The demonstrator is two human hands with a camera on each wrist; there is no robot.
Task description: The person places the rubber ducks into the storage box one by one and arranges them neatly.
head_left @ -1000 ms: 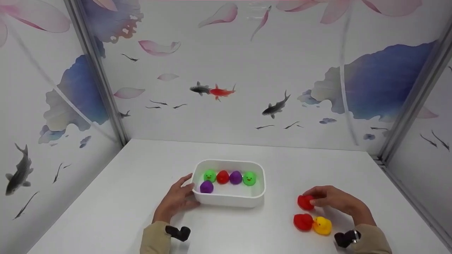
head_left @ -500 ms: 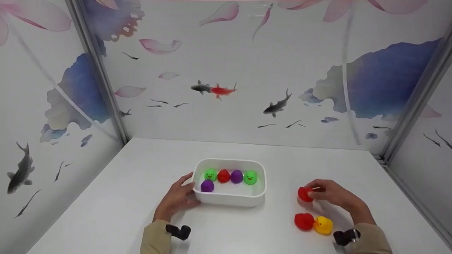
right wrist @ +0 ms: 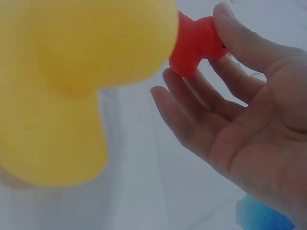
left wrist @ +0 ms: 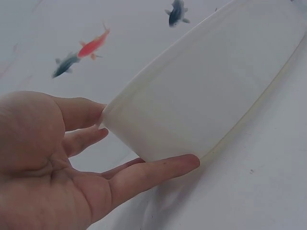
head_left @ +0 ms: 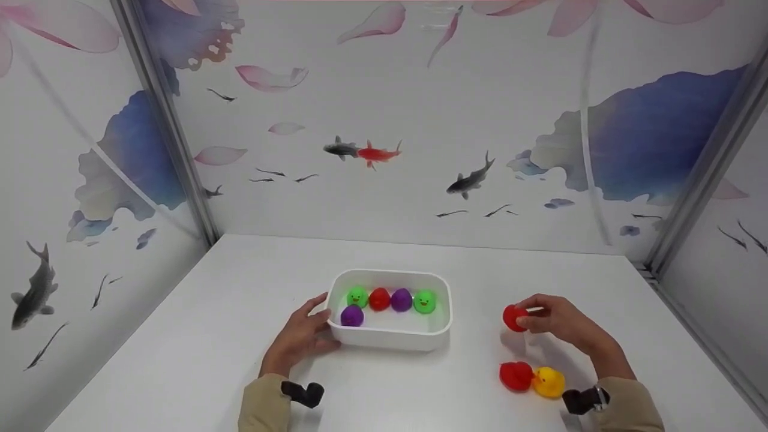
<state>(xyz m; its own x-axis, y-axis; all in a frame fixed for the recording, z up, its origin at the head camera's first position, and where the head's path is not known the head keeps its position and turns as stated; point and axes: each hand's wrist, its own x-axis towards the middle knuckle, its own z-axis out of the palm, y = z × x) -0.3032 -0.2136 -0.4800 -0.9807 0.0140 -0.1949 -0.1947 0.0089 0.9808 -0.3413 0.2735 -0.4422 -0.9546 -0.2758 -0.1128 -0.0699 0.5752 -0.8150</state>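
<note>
My left hand point(head_left: 303, 336) rests against the left end of a white plastic tub point(head_left: 390, 342), its fingers fairly straight. In the left wrist view, fingertips touch the rim and the base of the tub's wall point(left wrist: 192, 91). Pinched between thumb and fingers, a red rubber duck point(head_left: 514, 318) hangs above the table in my right hand point(head_left: 564, 321). The right wrist view shows this duck point(right wrist: 196, 43) at the fingertips. Below that hand, another red rubber duck point(head_left: 516, 377) and a yellow rubber duck point(head_left: 549, 382) stand touching on the table.
Inside the tub sit green ducks point(head_left: 425, 302), purple ducks point(head_left: 401, 300) and a red duck point(head_left: 379, 299). The white table point(head_left: 252, 264) is enclosed by printed panels point(head_left: 384, 198) at the back and both sides.
My right hand has lifted the red rubber duck off the table, moving it up and away from the two ducks below. The left hand and the tub have stayed in place.
</note>
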